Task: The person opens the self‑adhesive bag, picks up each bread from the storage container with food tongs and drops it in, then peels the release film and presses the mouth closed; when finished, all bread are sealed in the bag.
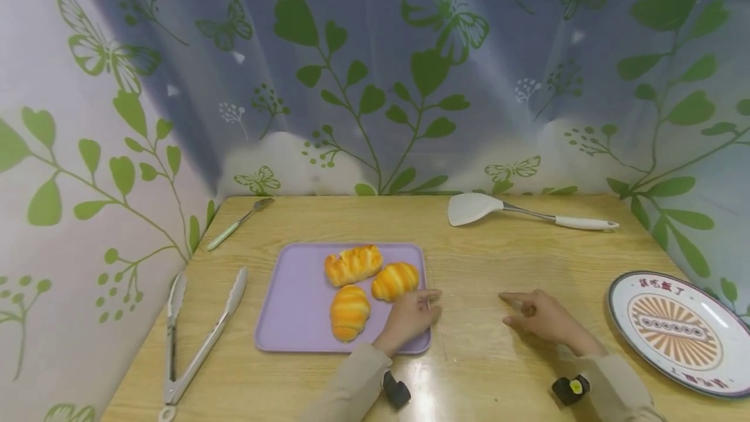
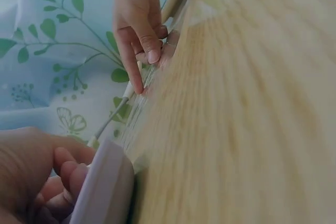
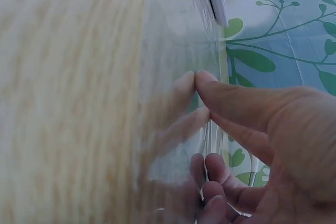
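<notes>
In the head view, a lilac tray (image 1: 293,292) carries three golden bread rolls: a ridged loaf (image 1: 353,265), a round one (image 1: 395,281) and an oval one (image 1: 349,313). My left hand (image 1: 408,318) hangs over the tray's right rim, its index finger and thumb pointing right and its other fingers loosely curled. A clear, glossy plastic sheet (image 3: 173,40) lies on the wood to the right of the tray. My right hand (image 1: 543,319) is at its right side, index finger stretched out leftward. The right wrist view shows those fingertips (image 3: 205,80) right at the sheet's surface, mirrored in it.
A white spatula (image 1: 474,208) lies at the back right. Steel tongs (image 1: 199,357) lie spread at the left, below a small green-handled utensil (image 1: 234,226). A patterned plate (image 1: 629,318) is at the right edge. Behind the wooden table (image 1: 351,220) hangs a leaf-print curtain (image 1: 375,142).
</notes>
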The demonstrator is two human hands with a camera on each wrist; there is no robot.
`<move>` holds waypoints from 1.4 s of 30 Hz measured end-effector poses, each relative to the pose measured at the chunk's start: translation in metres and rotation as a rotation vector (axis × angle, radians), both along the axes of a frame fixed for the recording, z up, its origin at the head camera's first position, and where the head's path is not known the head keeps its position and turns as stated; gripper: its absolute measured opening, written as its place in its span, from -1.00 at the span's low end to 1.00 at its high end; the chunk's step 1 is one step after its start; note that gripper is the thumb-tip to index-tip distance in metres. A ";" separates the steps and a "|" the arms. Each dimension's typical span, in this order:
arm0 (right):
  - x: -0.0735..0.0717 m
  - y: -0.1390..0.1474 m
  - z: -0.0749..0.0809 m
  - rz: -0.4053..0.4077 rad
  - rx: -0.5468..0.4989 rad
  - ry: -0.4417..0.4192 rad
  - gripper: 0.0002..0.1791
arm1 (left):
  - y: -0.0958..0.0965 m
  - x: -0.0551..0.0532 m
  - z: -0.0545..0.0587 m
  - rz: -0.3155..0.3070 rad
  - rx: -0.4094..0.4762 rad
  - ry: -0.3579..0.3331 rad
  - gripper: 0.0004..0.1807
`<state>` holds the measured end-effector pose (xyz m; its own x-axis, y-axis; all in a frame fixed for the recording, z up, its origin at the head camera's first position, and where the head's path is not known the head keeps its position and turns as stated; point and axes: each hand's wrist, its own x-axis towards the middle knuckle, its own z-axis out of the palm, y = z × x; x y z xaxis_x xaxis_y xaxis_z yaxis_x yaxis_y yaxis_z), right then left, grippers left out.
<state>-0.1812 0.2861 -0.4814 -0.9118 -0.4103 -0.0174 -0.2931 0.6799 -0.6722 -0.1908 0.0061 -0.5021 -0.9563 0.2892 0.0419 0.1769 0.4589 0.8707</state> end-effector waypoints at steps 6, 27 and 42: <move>-0.003 -0.004 0.004 -0.092 0.064 0.088 -0.49 | 0.004 -0.004 0.007 0.025 -0.245 -0.023 -0.46; -0.022 0.010 -0.013 -0.032 0.016 0.151 -0.63 | 0.002 -0.006 0.011 -0.040 -0.272 -0.090 -0.41; -0.029 0.027 -0.023 0.019 -0.083 0.279 -0.72 | 0.001 -0.007 0.011 -0.050 -0.209 -0.103 -0.41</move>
<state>-0.2105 0.3133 -0.5039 -0.8687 -0.4169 0.2674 -0.4867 0.6184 -0.6170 -0.1981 0.0072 -0.4912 -0.9367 0.3286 -0.1209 0.1192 0.6242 0.7721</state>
